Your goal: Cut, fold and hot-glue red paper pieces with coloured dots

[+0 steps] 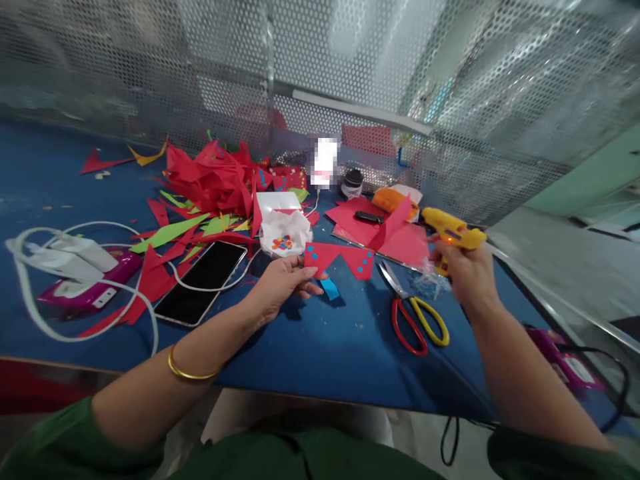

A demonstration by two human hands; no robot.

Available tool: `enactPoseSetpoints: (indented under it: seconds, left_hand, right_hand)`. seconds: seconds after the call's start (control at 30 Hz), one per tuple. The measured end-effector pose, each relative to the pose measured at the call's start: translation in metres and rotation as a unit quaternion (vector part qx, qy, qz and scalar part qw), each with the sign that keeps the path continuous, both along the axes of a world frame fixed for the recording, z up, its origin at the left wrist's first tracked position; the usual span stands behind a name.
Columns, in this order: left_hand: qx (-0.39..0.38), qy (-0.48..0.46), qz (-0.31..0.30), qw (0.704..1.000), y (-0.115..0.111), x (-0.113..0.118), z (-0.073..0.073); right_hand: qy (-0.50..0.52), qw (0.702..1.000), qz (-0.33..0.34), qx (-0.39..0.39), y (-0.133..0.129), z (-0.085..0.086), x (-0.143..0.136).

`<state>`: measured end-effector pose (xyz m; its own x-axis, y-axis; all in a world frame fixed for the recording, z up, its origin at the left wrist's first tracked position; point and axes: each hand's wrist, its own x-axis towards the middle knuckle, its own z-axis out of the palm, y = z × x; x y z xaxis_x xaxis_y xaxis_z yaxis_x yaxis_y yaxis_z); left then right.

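My left hand (283, 287) pinches the left end of a red paper collar (325, 254) dotted with small blue pieces. Just below that collar, beside my fingertips, a small blue paper strip (329, 288) shows. On the right, my right hand (467, 270) is wrapped round a yellow glue gun (453, 229), whose body glows orange at one spot. The gun's nozzle points left, apart from the collar. Between my hands lie scissors (411, 310) with one red and one yellow handle loop, blades slightly apart. Behind my left hand a white paper-lined bowl (267, 241) holds small coloured bits.
Red paper scraps (210, 177) pile up at the back left. A black-screened phone (203, 283), a white cable (155, 320) and a purple power strip (90, 287) lie left. Red sheets (400, 240) and a dark jar (353, 181) stand near the mesh partition (345, 73).
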<state>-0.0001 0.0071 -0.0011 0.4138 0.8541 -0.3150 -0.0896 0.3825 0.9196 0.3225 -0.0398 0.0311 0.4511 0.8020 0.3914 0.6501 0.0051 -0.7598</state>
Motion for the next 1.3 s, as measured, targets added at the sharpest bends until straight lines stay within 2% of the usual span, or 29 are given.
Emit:
enactPoseSetpoints:
  seconds: [0.1, 0.2, 0.3, 0.43, 0.53, 0.63, 0.83, 0.97, 1.3]
  left_hand:
    - [0.007, -0.014, 0.006, 1.0, -0.001, -0.001, 0.001]
    - [0.008, -0.025, 0.016, 1.0, -0.001, -0.002, 0.003]
    - [0.015, -0.027, 0.016, 0.999, -0.001, -0.003, 0.003]
    - [0.009, -0.021, 0.027, 0.999, -0.001, -0.004, 0.004]
    - [0.008, -0.024, 0.032, 0.999, -0.002, -0.005, 0.005]
    - [-0.007, -0.028, 0.041, 0.999, -0.003, -0.004, 0.005]
    - [-0.04, -0.05, 0.06, 0.996, -0.004, -0.003, 0.002]
    - [-0.056, -0.06, 0.055, 0.995, -0.004, -0.002, 0.004]
    - [-0.029, -0.054, 0.055, 0.997, -0.005, -0.001, 0.007]
  right_hand:
    - [0.054, 0.996, 0.069, -0.004, -0.001, 0.002, -0.034]
    - [0.137, 0.978, 0.156, -0.015, -0.006, 0.001, -0.069]
    - [0.116, 0.971, 0.207, -0.02, -0.012, -0.006, -0.094]
    - [0.048, 0.973, 0.227, -0.021, -0.019, -0.02, -0.112]
    - [0.011, 0.966, 0.257, -0.013, -0.024, -0.024, -0.118]
    - [-0.024, 0.963, 0.268, -0.011, -0.029, -0.021, -0.119]
    - [-0.02, 0.959, 0.282, -0.024, -0.037, -0.014, -0.115]
    - [-0.059, 0.952, 0.298, -0.036, -0.04, -0.015, -0.118]
    - [-0.128, 0.953, 0.274, -0.024, -0.04, -0.013, -0.121]
